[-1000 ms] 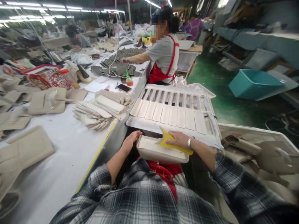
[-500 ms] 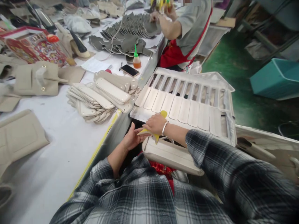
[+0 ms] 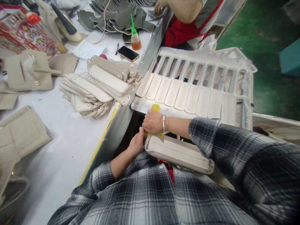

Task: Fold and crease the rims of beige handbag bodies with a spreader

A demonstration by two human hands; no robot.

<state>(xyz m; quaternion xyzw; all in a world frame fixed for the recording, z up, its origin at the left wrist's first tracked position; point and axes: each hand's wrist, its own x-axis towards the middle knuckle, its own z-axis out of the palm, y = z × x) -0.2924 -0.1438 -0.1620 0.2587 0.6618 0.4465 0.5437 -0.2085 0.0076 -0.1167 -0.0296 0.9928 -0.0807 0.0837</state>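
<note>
A beige bag body (image 3: 175, 153), long and boxy with seams, lies across my lap under a tray. My right hand (image 3: 153, 122), with a silver bracelet at the wrist, is closed around a yellow tool (image 3: 155, 107). One rounded end of the tool sticks out above the fist, and a pointed yellow part shows below, against the bag's left end; its kind is hidden. My left hand (image 3: 137, 141) meets the right fingers, thumb pressed against its own closed fingers. Whatever lies in that pinch is covered.
Beyond my hands, a slotted tray (image 3: 187, 75) bears a row of beige strips. Stacked beige straps (image 3: 93, 87) lie on the white table (image 3: 63, 162) at left, near a phone (image 3: 128, 53) and a glue bottle (image 3: 135, 40). A co-worker's arm (image 3: 185, 9) is at the back.
My left fingers, stretched out before, have closed and moved up against my right hand. The view has shifted down and closer to the table.
</note>
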